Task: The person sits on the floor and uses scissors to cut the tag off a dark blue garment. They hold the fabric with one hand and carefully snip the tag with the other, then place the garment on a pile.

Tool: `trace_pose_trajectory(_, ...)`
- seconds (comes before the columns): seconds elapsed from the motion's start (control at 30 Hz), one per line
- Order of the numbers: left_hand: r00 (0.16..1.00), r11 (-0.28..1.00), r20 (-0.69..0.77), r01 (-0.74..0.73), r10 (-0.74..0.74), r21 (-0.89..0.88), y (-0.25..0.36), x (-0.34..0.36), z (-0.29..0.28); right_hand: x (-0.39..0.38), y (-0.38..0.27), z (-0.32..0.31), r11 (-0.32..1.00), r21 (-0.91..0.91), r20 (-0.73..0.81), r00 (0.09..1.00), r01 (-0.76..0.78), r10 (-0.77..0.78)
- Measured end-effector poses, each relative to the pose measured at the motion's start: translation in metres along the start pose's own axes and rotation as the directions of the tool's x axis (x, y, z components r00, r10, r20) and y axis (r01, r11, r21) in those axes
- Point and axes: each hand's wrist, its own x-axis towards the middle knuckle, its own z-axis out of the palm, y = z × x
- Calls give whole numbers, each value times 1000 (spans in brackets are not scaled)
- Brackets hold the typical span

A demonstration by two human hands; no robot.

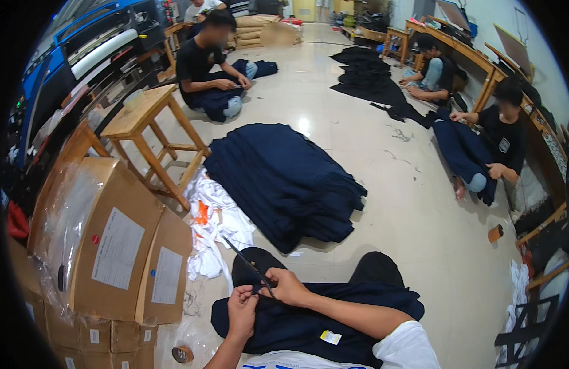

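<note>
Across my lap lies a dark navy garment (297, 329) with a small yellow and white label on it. My left hand (240, 307) is closed, its fingertips pinching a bit of the navy cloth at the garment's left end. Right beside it, my right hand (286, 288) is closed around what looks like a pair of long dark scissors (243, 253). Their slim end points up and to the left, away from the cloth. The fingertips of both hands nearly meet, and the small spot between them is partly hidden.
A broad pile of navy garments (278, 178) lies ahead, beside white and orange scraps (217, 215). Cardboard boxes (121, 246) and a wooden stool (143, 117) stand left. Several people sit on the floor with dark cloth. Black garments (370, 80) lie farther off.
</note>
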Motion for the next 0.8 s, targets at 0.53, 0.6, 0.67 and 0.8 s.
trace_pose_trajectory(0.53, 987, 971, 157, -11, -27, 237, 19, -13, 3, 28, -42, -19, 938, -319, 106, 988, 139, -110)
trace_pose_trajectory(0.6, 980, 971, 158, 85, -122, 222, 29, -16, 0, 25, -33, -16, 950, -290, 89, 992, 114, -92)
trace_pose_trajectory(0.67, 966, 970, 192, 133, -172, 202, 32, -22, -7, 28, -21, -14, 969, -246, 114, 993, 14, 15)
trace_pose_trajectory(0.8, 955, 974, 191, 216, -226, 70, 37, -17, -1, 33, 5, -21, 995, -100, 95, 995, -1, 11)
